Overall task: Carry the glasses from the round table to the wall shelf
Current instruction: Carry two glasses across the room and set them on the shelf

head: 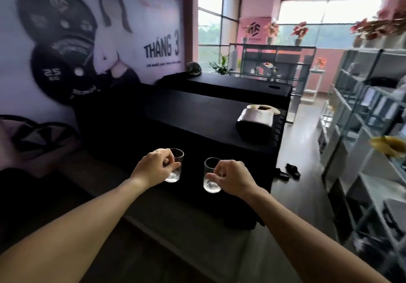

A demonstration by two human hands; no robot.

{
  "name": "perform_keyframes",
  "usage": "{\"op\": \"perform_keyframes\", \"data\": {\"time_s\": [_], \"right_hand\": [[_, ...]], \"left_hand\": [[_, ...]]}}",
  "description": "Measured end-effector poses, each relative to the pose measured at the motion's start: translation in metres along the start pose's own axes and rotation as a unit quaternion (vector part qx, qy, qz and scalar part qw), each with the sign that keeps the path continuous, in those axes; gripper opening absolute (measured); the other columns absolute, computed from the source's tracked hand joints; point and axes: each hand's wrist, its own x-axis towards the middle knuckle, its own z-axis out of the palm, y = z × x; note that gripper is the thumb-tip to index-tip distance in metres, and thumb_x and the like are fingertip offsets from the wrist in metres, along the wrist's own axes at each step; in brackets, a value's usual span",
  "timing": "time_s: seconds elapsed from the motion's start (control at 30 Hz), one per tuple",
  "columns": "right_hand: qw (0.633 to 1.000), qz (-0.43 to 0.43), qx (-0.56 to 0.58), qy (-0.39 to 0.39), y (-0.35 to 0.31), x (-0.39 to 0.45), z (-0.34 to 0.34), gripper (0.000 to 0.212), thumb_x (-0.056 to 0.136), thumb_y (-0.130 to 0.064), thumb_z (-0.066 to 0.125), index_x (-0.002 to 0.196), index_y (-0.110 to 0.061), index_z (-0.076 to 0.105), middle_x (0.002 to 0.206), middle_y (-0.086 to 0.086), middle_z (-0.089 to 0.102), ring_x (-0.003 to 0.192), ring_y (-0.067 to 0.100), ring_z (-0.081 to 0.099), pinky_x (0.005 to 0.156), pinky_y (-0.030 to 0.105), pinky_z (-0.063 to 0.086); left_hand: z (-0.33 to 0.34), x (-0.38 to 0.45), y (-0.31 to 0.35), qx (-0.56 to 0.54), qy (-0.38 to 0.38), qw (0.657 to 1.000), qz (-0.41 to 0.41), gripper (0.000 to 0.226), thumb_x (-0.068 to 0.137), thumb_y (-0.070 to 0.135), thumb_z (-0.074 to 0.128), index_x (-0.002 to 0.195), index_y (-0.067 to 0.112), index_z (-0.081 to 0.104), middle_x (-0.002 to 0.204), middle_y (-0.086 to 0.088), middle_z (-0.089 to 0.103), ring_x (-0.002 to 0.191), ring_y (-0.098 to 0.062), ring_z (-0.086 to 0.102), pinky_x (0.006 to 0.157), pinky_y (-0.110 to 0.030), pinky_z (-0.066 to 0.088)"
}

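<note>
Wall poster [92, 40]: covers the left wall; shows weight plates, a figure and the text "THÁNG 3".
Cushion [37, 135]: dark, patterned, at the far left edge below the poster.
Left hand [153, 168]: arm stretched forward, palm down; fingers and thumb curled round the left glass, gripping it from its left side. A ring shows on one finger.
Left glass [175, 168]: clear, short, upright, with no visible contents; held in the left hand in front of the near black bench. Whether its base touches any surface cannot be told.
Right glass [211, 178]: clear, short, upright, slightly lower in the picture than the left glass and apart from it; held in the right hand.
Right hand [230, 178]: arm stretched forward; fingers and thumb pinch the right glass from its right side.
Near black bench [208, 120]: long, dark, padded top running away from the camera, behind both glasses.
Roll [256, 121]: white and black bundle lying at the right edge of the near bench.
Far black bench [241, 89]: second dark top, behind the first, with a small hole near its right end.
Windows [217, 14]: bright, at the back of the room.
Shelf unit [371, 111]: white, open-framed compartments along the right side, with flowers [373, 27] on top.
Floor item [290, 170]: small dark objects lying between the near bench and the shelf unit; blurred.
</note>
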Motion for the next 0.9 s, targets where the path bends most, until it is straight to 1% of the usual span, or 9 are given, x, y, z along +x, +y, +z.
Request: {"op": "perform_keyframes", "data": {"time_s": [0.1, 0.17, 0.3, 0.4, 0.47, 0.57, 0.67, 0.8, 0.9], "right_hand": [[0.999, -0.032, 0.004, -0.024, -0.002, 0.054, 0.005, 0.029, 0.073, -0.052, 0.078, 0.061, -0.036, 0.057, 0.071, -0.012, 0.064, 0.071, 0.006, 0.062, 0.064, 0.025, 0.05], [0.997, -0.06, 0.006, -0.04, -0.006, 0.088, 0.01, 0.028, 0.073, -0.052, 0.077, 0.061, -0.036, 0.058, 0.072, -0.012, 0.065, 0.071, 0.008, 0.063, 0.066, 0.026, 0.052], [0.991, -0.115, 0.023, -0.064, -0.026, 0.144, 0.028, 0.026, 0.073, -0.05, 0.077, 0.062, -0.035, 0.059, 0.072, -0.01, 0.066, 0.071, 0.01, 0.063, 0.065, 0.026, 0.05], [0.984, -0.149, 0.036, -0.091, -0.05, 0.175, 0.052, 0.025, 0.072, -0.052, 0.076, 0.063, -0.036, 0.06, 0.073, -0.01, 0.067, 0.072, 0.008, 0.063, 0.065, 0.026, 0.051], [0.976, -0.176, 0.047, -0.118, -0.069, 0.194, 0.074, 0.025, 0.072, -0.052, 0.076, 0.063, -0.036, 0.06, 0.072, -0.011, 0.067, 0.07, 0.006, 0.063, 0.064, 0.026, 0.052], [0.969, -0.195, 0.066, -0.14, -0.096, 0.215, 0.103, 0.025, 0.071, -0.053, 0.077, 0.064, -0.034, 0.062, 0.071, -0.012, 0.066, 0.068, 0.003, 0.062, 0.06, 0.025, 0.052], [0.957, -0.223, 0.077, -0.167, -0.129, 0.234, 0.141, 0.025, 0.069, -0.056, 0.076, 0.064, -0.035, 0.063, 0.069, -0.012, 0.066, 0.065, 0.003, 0.063, 0.058, 0.025, 0.052], [0.944, -0.254, 0.075, -0.195, -0.172, 0.259, 0.192, 0.026, 0.072, -0.054, 0.077, 0.068, -0.031, 0.065, 0.07, -0.01, 0.066, 0.066, 0.005, 0.063, 0.061, 0.029, 0.056], [0.94, -0.262, 0.066, -0.21, -0.207, 0.287, 0.226, 0.026, 0.072, -0.055, 0.076, 0.071, -0.031, 0.067, 0.073, -0.01, 0.066, 0.069, 0.006, 0.064, 0.064, 0.029, 0.057]], "left_hand": [[-0.007, 0.025, -0.017, 0.009, 0.026, 0.999, -0.043, 0.023, 0.083, 0.051, 0.066, 0.075, 0.034, 0.055, 0.09, 0.016, 0.063, 0.087, 0.0, 0.063, 0.079, -0.033, 0.054], [-0.013, 0.037, -0.028, 0.013, 0.05, 0.996, -0.073, 0.023, 0.082, 0.052, 0.066, 0.074, 0.035, 0.054, 0.086, 0.015, 0.063, 0.083, -0.001, 0.063, 0.076, -0.031, 0.053], [-0.031, 0.043, -0.052, 0.021, 0.094, 0.986, -0.135, 0.023, 0.082, 0.052, 0.067, 0.072, 0.037, 0.052, 0.075, 0.016, 0.059, 0.07, 0.0, 0.058, 0.065, -0.025, 0.043], [-0.048, 0.038, -0.076, 0.039, 0.115, 0.976, -0.179, 0.023, 0.083, 0.051, 0.065, 0.073, 0.035, 0.052, 0.077, 0.017, 0.058, 0.069, 0.001, 0.057, 0.062, -0.024, 0.041], [-0.062, 0.032, -0.094, 0.045, 0.137, 0.967, -0.21, 0.023, 0.084, 0.052, 0.063, 0.074, 0.034, 0.052, 0.081, 0.016, 0.059, 0.072, 0.0, 0.058, 0.064, -0.025, 0.043], [-0.079, 0.027, -0.116, 0.057, 0.141, 0.961, -0.233, 0.023, 0.085, 0.052, 0.063, 0.075, 0.034, 0.053, 0.089, 0.014, 0.061, 0.082, -0.004, 0.061, 0.073, -0.029, 0.048], [-0.098, 0.021, -0.149, 0.073, 0.153, 0.951, -0.259, 0.024, 0.085, 0.05, 0.064, 0.073, 0.034, 0.051, 0.088, 0.016, 0.06, 0.081, -0.003, 0.059, 0.071, -0.028, 0.046], [-0.123, 0.019, -0.204, 0.078, 0.173, 0.942, -0.275, 0.021, 0.086, 0.047, 0.065, 0.077, 0.032, 0.054, 0.088, 0.014, 0.06, 0.081, -0.004, 0.059, 0.072, -0.031, 0.05], [-0.148, 0.027, -0.25, 0.085, 0.186, 0.938, -0.28, 0.02, 0.087, 0.045, 0.065, 0.077, 0.031, 0.055, 0.089, 0.013, 0.06, 0.082, -0.008, 0.061, 0.074, -0.033, 0.052]]}}
